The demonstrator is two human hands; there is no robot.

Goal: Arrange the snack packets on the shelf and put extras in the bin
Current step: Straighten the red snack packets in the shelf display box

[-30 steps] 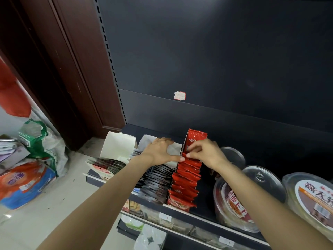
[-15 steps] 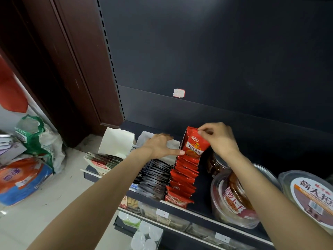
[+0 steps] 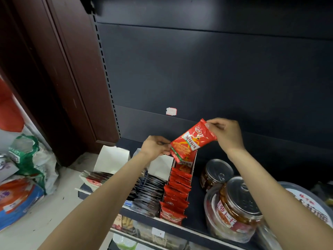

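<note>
Pinching one red snack packet [image 3: 192, 141] tilted between both hands, left hand [image 3: 155, 147] low, right hand [image 3: 225, 134] high

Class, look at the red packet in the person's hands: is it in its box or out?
Out: the red packet is pinched between both hands above the box.

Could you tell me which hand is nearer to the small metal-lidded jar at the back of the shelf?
Right. The right hand is above the jar; the left hand is farther left.

Open air is lying above the shelf [image 3: 195, 216] before the dark back panel [image 3: 216, 78]; jars [image 3: 232, 204] are crowding the right, packet boxes [image 3: 177, 192] filling the left.
</note>
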